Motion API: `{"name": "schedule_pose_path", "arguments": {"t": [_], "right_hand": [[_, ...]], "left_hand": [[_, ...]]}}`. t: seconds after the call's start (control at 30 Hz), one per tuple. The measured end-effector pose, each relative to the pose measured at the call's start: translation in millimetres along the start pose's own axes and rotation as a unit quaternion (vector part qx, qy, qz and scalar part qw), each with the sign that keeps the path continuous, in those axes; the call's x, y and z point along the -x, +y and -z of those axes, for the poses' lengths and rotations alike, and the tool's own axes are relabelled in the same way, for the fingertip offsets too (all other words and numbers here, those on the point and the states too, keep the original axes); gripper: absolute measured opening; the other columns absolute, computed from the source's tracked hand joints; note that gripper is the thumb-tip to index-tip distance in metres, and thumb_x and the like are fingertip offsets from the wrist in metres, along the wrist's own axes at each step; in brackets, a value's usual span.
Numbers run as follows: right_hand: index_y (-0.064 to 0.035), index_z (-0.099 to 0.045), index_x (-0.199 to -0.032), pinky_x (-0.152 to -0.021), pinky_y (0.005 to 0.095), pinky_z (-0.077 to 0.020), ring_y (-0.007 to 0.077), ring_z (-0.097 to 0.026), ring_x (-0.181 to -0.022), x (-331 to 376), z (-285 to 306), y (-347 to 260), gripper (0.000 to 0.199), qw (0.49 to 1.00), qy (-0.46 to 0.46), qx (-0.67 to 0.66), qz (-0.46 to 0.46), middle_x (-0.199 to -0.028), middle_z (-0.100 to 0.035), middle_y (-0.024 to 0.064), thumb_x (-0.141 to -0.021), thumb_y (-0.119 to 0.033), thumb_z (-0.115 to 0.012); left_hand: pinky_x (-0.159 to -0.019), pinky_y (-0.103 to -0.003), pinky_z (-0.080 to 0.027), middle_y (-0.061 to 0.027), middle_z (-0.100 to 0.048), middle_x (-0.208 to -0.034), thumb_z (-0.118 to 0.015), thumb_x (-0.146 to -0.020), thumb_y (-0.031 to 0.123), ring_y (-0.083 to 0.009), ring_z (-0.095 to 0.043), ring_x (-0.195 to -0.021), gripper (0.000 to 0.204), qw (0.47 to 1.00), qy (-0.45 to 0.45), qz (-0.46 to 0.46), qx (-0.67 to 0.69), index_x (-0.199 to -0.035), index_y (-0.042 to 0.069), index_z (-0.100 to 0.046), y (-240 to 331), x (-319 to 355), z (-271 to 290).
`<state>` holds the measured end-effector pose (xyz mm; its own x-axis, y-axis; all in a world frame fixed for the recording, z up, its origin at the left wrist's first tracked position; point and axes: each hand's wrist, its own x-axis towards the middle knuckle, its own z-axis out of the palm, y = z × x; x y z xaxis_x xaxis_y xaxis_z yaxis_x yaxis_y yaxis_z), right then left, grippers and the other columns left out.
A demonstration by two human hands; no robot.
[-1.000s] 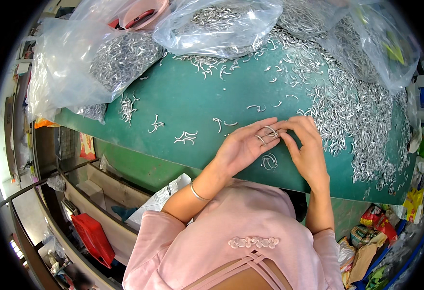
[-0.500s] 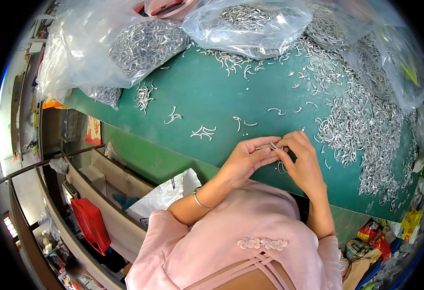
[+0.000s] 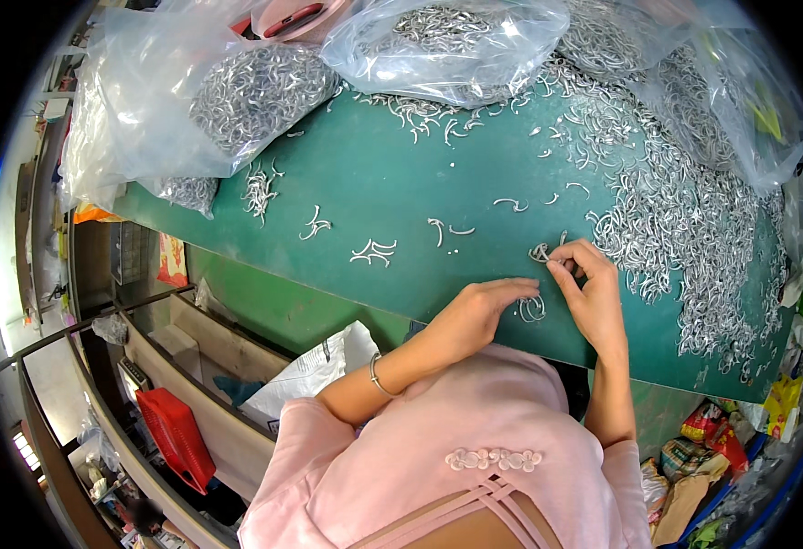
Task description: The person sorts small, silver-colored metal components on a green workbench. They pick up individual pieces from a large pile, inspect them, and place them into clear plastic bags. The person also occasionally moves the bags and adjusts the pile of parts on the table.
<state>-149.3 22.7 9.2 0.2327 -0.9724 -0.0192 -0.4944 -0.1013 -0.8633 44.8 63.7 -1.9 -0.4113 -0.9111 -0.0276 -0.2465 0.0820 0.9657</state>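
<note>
Pinching curved metal pieces (image 3: 539, 252) in right hand (image 3: 594, 288), jutting leftward, count unclear. Holding left hand (image 3: 476, 316) with fingers straight, together. Showing two loose strips (image 3: 437, 234) beyond, running lengthwise away and crosswise.

Toward the far edge of my table (image 3: 374, 183), a pink bowl (image 3: 326, 26) holds a dark red object (image 3: 294, 20). Off the near edge, leftward, I see a white sack (image 3: 321, 373) and a red basket (image 3: 176, 441); beyond the near right corner, a yellow packet (image 3: 783, 404).
</note>
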Motion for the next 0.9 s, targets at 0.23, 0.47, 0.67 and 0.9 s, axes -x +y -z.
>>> {"name": "schedule_pose_path", "arguments": {"t": [0.23, 0.47, 0.67, 0.9], "right_hand": [[0.0021, -0.064, -0.088, -0.063, 0.0312, -0.0449, 0.0194, -0.055, -0.067, 5, 11, -6, 0.009, 0.998, 0.007, -0.042, -0.034, -0.080, -0.061, 0.0094, -0.081, 0.002, -0.068], [-0.0002, -0.064, -0.090, -0.076, 0.0378, -0.0459, 0.0302, -0.057, -0.084, 5, -3, -12, 0.016, 0.992, 0.001, 0.015, 0.123, -0.088, -0.062, 0.0115, -0.076, 0.002, -0.071], [-0.0039, -0.060, -0.085, -0.075, 0.0401, -0.0391, 0.0288, -0.051, -0.082, -1, -13, 13, 0.018, 0.965, 0.030, 0.228, 0.124, -0.082, -0.051, 0.0103, -0.074, -0.008, -0.074], [-0.0004, -0.059, -0.087, -0.076, 0.0378, -0.0434, 0.0296, -0.053, -0.084, 3, 2, 3, 0.013, 0.999, -0.039, -0.018, -0.008, -0.087, -0.057, 0.0104, -0.080, -0.003, -0.070]], "left_hand": [[-0.104, -0.039, -0.046, -0.0229, -0.056, -0.130, -0.045, -0.102, 0.009, -0.0319, -0.056, -0.121, 0.035, 0.861, 0.081, 0.200, 0.461, -0.132, -0.008, -0.049, 4, 1, 12], [-0.099, -0.037, -0.050, -0.0215, -0.059, -0.122, -0.049, -0.100, 0.014, -0.0278, -0.061, -0.111, 0.037, 0.736, 0.048, 0.249, 0.628, -0.130, -0.008, -0.050, -6, -4, 7], [-0.086, -0.028, -0.056, -0.0157, -0.064, -0.111, -0.048, -0.101, 0.011, -0.0172, -0.065, -0.096, 0.030, 0.819, 0.032, 0.226, 0.526, -0.124, -0.008, -0.053, -17, 2, 12], [-0.105, -0.038, -0.044, -0.0244, -0.052, -0.134, -0.052, -0.099, 0.014, -0.0306, -0.054, -0.123, 0.044, 0.786, 0.061, 0.214, 0.577, -0.135, -0.009, -0.044, -6, -4, 9]]}}
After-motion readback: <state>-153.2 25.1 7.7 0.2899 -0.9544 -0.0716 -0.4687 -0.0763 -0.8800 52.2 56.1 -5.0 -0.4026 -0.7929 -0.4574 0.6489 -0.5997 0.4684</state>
